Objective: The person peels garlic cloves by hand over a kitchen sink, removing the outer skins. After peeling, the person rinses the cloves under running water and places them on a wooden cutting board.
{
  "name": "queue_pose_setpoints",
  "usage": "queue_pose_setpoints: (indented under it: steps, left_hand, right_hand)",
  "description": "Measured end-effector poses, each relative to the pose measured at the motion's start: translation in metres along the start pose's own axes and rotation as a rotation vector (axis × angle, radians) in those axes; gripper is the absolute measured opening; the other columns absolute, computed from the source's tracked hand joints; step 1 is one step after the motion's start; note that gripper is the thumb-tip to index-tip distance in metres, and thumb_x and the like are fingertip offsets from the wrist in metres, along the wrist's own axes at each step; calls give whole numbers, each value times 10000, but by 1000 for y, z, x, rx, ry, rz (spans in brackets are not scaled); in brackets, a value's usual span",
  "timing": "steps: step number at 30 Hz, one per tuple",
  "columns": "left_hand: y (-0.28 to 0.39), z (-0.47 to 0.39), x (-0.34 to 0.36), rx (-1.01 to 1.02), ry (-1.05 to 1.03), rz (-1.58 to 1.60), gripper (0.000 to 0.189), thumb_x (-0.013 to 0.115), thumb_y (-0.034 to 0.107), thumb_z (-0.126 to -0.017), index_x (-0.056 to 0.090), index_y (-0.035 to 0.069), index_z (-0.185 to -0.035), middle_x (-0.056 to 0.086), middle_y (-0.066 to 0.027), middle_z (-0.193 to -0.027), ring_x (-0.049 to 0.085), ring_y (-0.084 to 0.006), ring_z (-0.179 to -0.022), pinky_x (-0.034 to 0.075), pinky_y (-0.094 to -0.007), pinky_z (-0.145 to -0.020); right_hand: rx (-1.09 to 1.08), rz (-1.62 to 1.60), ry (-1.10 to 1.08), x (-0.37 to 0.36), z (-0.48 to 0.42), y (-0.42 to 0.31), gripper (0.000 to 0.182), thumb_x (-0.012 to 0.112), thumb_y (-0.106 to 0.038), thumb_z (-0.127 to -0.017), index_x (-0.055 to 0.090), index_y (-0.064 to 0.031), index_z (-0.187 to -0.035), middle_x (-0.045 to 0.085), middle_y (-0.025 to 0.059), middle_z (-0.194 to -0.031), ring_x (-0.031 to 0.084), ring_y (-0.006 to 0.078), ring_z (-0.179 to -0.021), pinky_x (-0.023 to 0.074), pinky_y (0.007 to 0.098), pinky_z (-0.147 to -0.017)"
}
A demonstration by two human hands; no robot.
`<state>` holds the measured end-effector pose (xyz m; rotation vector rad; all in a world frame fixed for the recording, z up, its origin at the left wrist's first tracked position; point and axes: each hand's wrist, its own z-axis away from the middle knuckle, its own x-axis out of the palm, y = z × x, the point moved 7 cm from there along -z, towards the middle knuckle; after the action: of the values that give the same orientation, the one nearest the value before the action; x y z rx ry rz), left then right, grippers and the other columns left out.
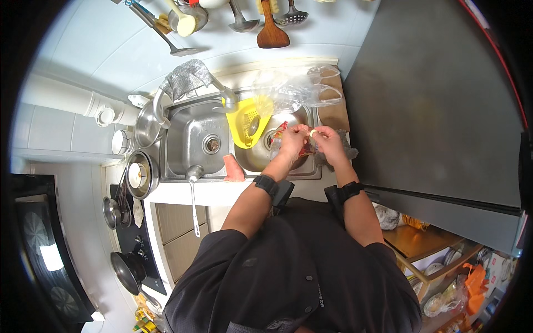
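Over the right basin of a steel double sink (pixel 195 177), both hands are close together at a red-and-clear plastic packet (pixel 307 149). My left hand (pixel 294 140) pinches the packet's upper part. My right hand (pixel 329 143) has its fingertips at a small pale piece (pixel 313 132) by the packet's edge; what the piece is cannot be told. A yellow plastic strainer basket (pixel 240 125) stands beside the hands, across the divider. Behind them lies a clear plastic bag (pixel 287 89). A pink cloth (pixel 234 168) rests on the sink's front edge.
A ladle (pixel 194 179) lies over the counter's front edge. The faucet (pixel 230 100) rises behind the sink, with a grey mesh cloth (pixel 187 79) near it. Metal bowls (pixel 145 125) stand at the left. A grey cloth (pixel 347 147) lies at the right, beside a large grey appliance (pixel 433 104).
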<state>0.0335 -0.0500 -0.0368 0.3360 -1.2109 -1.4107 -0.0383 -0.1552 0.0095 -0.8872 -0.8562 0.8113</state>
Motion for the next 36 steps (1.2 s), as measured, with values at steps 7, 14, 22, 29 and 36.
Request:
queue_pose_setpoints:
  steps: [7, 14, 22, 29, 36]
  left_hand:
    - [-23, -25, -25, -19, -27, -54, 211, 558, 156, -930, 655, -7, -837, 608, -37, -652, 519, -84, -525, 411, -239, -477]
    - [-26, -33, -29, 27, -96, -163, 232, 580, 194, -907, 670, -18, -933, 638, -57, -675, 563, -104, -529, 446, -258, -492]
    - [12, -2, -1, 623, -385, -649, 435, 470, 437, -953, 639, 36, -958, 630, -54, -720, 529, -115, -504, 442, -224, -462]
    - [-6, 40, 26, 2585, -72, -2392, 534, 347, 519, -971, 609, 54, -955, 604, -22, -742, 505, -98, -543, 441, -208, -474]
    - [3, 45, 16, 2761, 119, -2768, 300, 471, 320, -971, 611, 54, -981, 596, -13, -736, 513, -90, -568, 439, -199, -487]
  right_hand:
    - [76, -203, -3, -13, -2, 26, 164, 614, -109, -889, 555, -44, -1027, 593, 12, -832, 435, 34, -590, 320, 169, -469]
    - [88, -183, 50, -18, -4, 27, 188, 603, -99, -892, 556, -25, -1058, 602, 33, -846, 436, 35, -591, 325, 169, -466]
    - [95, -62, 1, -6, 1, 18, 195, 609, -136, -897, 592, -22, -1055, 594, 16, -831, 412, 28, -561, 309, 166, -451]
    - [91, -65, 77, -1, 9, -1, 312, 583, -179, -919, 577, -44, -1200, 538, -18, -691, 381, 21, -500, 277, 187, -411]
    - [171, 398, -29, 3, 10, 9, 348, 529, -190, -931, 566, -6, -1224, 545, -11, -648, 385, 32, -484, 272, 210, -401]
